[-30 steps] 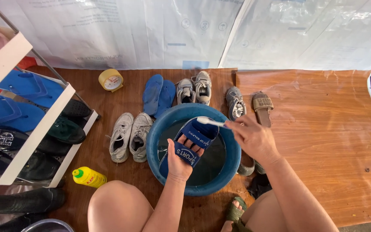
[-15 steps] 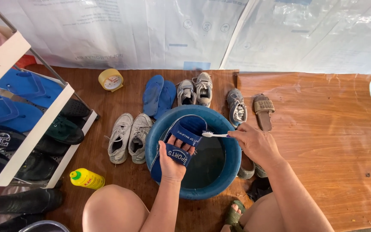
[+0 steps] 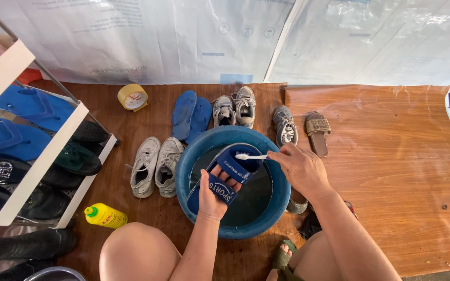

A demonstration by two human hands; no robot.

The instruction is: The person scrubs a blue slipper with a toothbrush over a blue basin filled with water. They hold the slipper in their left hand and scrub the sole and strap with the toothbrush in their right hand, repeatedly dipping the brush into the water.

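Since the half-second-earlier view, the toothbrush (image 3: pixel 252 156) sits about where it was on the slide's strap, while against the view a second back it has come down from the basin's far rim onto the strap; I read this as scrubbing strokes in progress on the upper band, with the sole not yet addressed. Left hand (image 3: pixel 215 195) grasps the dark blue slide sandal (image 3: pixel 225 179) from beneath at its heel end, thumb over the footbed, fingers wrapped under, holding it tilted with the toe toward 1 o'clock above the water in the blue basin (image 3: pixel 194 156). Right hand (image 3: pixel 300 169) is clenched around the white toothbrush handle, bristle end pointing toward 9 o'clock and touching the strap; wrist is bent inward, forearm entering from 5 o'clock. Left forearm rises from 6 o'clock between the knees. I note the sandal is held clear of the basin wall, over the middle of the water. Around the basin: pale grey sneakers (image 3: pixel 156 166) just beside it at 9 o'clock, blue flip-flops (image 3: pixel 191 117) at 11 o'clock, another grey pair (image 3: pixel 235 108) at 12 o'clock, a single grey shoe (image 3: pixel 285 125) and a brown sandal (image 3: pixel 317 130) at 1 o'clock. Yellow bottle (image 3: pixel 105 216) lies at 8 o'clock, near the shoe rack (image 3: pixel 53 151).
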